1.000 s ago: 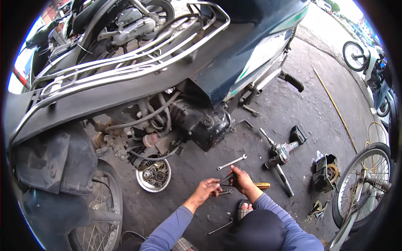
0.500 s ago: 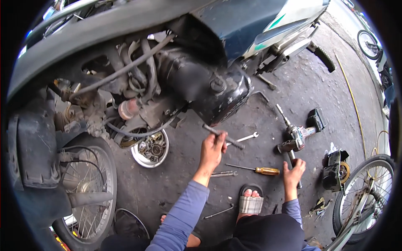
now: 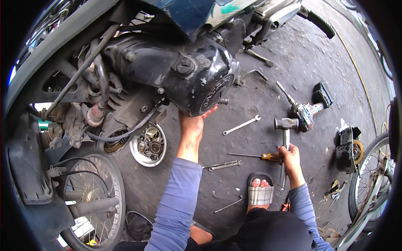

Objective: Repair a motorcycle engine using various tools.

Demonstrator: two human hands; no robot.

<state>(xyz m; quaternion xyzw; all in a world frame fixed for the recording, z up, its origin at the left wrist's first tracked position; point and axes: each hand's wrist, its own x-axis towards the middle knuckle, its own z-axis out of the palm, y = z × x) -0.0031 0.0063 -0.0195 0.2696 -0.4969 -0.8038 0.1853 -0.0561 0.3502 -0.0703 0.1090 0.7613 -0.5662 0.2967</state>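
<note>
My left hand (image 3: 191, 127) reaches up under the black engine side cover (image 3: 184, 71) of the motorbike, its fingers mostly hidden behind the cover's lower edge. Beside the fingertips pokes out the threaded end of a metal rod (image 3: 225, 101), which appears to be in that hand; the grip itself is out of sight. My right hand (image 3: 292, 161) is closed round the handle of a hammer (image 3: 286, 124), held head-up just above the floor. A screwdriver (image 3: 270, 156) with an amber handle lies close to that hand, partly behind the hammer.
On the dark floor lie a combination wrench (image 3: 242, 125), more wrenches (image 3: 224, 165), a cordless impact driver (image 3: 303, 115) and a black part with a gold ring (image 3: 349, 149). A white bowl of metal parts (image 3: 162, 161) stands below the engine. Spoked wheels (image 3: 121, 192) flank both sides.
My left hand has moved up with the rod, from open floor to beneath the engine cover. My right hand has gripped the hammer and raised it a little. The view has shifted.
</note>
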